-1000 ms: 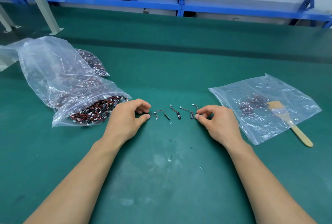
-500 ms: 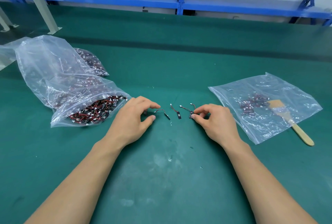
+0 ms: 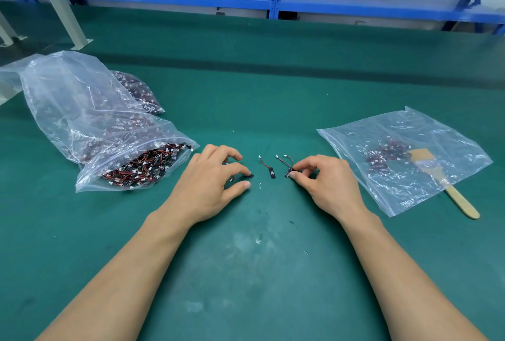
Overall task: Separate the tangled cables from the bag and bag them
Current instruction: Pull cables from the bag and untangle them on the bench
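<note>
Right hand (image 3: pixel 325 181) pinches, thumb against forefinger, the black tag ends of two short red-and-black cables (image 3: pixel 285 163). Their white plugs fan out away from the person. Left hand (image 3: pixel 210 176) is curled over a third cable (image 3: pixel 250 176), forefinger tip on its black tag and thumb just beside. Cannot tell whether that pinch has closed.

Landmark: one loose cable (image 3: pixel 267 167), flat on the green mat (image 3: pixel 259 258) between the hands, touching neither.
- Left of the loose cable, beyond the left hand: large clear plastic bag (image 3: pixel 82 111), mouth facing it, holding a tangled mass of cables (image 3: pixel 139 167).
- Right of the loose cable, beyond the right hand: smaller flat clear bag (image 3: pixel 410 190) with a small heap of sorted cables (image 3: pixel 388 153).
- Farther right: wooden brush (image 3: pixel 459 200), head overlapping that bag. Over or under the plastic is unclear.

Judged step: gathering separated pieces before bagging. Most of the stock looks unsorted.

Risks from here:
- The two pinched cables may hook at the plugs and go in tangled.
- The left thumb could flick the small tag away instead of lifting it.
- The flat bag's mouth looks unopened, so one-handed loading may spill pieces.
- A sleeveless forearm sweep could drag the loose cable.
</note>
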`<action>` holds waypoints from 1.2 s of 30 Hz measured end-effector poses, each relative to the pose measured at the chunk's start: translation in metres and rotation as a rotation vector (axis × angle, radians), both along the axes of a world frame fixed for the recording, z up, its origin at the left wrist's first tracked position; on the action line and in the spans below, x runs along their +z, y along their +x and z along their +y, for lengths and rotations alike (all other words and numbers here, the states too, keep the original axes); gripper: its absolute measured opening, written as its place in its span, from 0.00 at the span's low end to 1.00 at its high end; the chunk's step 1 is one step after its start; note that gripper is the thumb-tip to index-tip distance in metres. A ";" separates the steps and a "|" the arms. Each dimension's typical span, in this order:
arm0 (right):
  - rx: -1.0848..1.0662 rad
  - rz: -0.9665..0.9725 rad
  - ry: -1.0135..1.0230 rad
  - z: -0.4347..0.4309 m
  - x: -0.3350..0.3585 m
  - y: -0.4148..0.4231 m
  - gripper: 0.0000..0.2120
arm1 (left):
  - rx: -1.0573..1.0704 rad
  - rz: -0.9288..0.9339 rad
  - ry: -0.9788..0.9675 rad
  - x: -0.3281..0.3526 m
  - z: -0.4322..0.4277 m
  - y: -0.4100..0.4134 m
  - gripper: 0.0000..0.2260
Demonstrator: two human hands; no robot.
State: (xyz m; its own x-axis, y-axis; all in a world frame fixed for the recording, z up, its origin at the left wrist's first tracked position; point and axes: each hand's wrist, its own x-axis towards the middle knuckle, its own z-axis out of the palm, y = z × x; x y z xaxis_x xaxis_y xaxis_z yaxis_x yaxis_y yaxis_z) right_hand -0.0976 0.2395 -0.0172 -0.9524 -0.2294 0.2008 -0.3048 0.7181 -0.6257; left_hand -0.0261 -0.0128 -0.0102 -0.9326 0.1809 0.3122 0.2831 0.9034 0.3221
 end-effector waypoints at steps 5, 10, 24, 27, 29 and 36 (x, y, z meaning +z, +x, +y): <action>0.011 0.046 -0.023 0.001 0.002 0.001 0.03 | 0.015 0.004 0.021 0.001 -0.001 0.003 0.10; 0.040 0.057 0.042 -0.003 0.003 0.003 0.01 | -0.028 0.031 0.026 0.002 0.006 0.003 0.13; 0.102 0.099 0.113 -0.015 0.006 0.006 0.03 | -0.010 0.033 0.080 0.007 0.009 0.009 0.10; 0.093 0.111 0.053 -0.012 0.006 0.006 0.03 | 0.157 0.105 0.120 0.012 0.004 0.012 0.03; 0.087 0.115 0.025 -0.010 0.006 0.007 0.04 | 0.358 0.144 0.116 0.016 -0.004 0.014 0.02; 0.071 0.119 -0.035 -0.008 0.006 0.007 0.04 | 0.675 0.102 -0.019 0.018 -0.034 0.011 0.11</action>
